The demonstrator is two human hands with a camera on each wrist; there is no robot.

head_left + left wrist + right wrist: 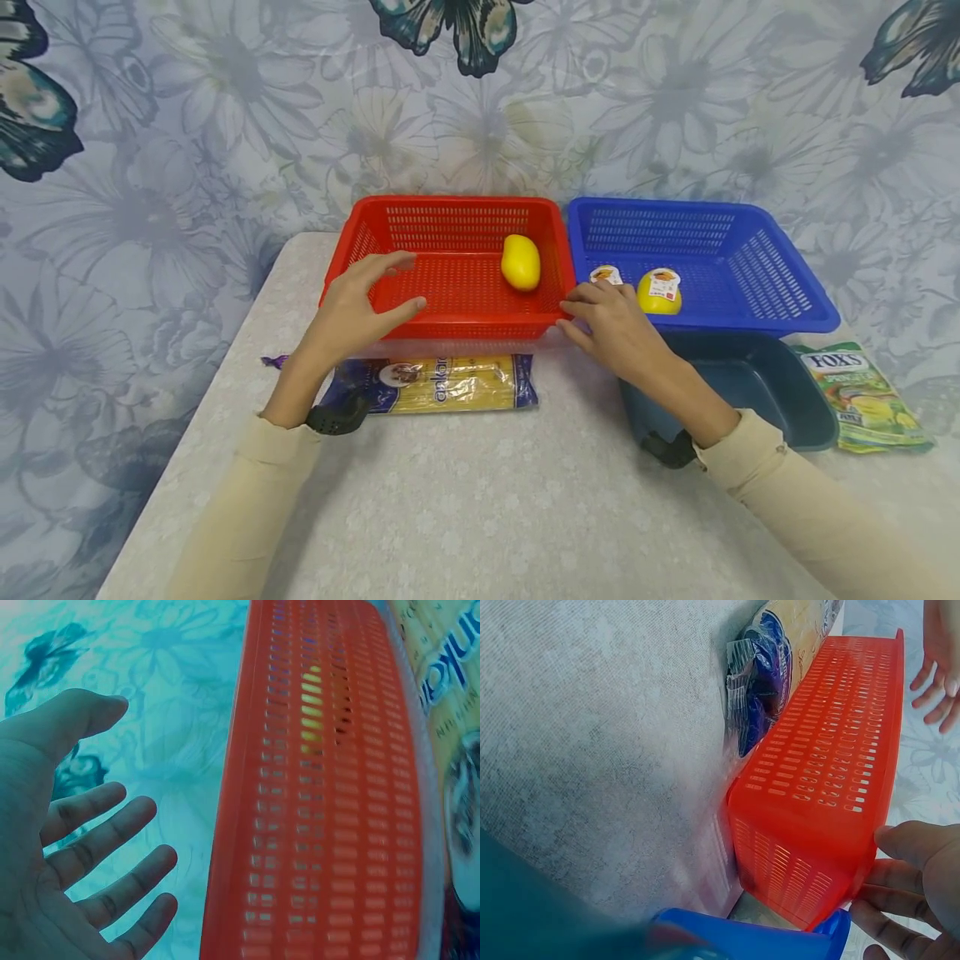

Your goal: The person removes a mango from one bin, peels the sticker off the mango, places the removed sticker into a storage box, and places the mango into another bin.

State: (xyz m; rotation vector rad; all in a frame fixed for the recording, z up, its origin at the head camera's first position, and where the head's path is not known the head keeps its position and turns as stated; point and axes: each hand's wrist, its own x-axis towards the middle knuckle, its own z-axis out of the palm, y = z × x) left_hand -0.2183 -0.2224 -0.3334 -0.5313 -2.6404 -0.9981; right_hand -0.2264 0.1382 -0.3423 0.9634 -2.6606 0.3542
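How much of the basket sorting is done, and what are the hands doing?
One yellow fruit lies in the red basket, and another labelled one is in the blue basket. Both hands are at the red basket: the left hand open by its left side, the right hand at its right corner. The pasta packet and candy bag lie outside.

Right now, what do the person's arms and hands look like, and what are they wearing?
Both arms are in long cream sleeves, the left sleeve and the right sleeve ending at the wrists. A black strapped device sits at each wrist: the left wrist device and the right wrist device. The left hand and right hand are bare: no gloves or rings visible.
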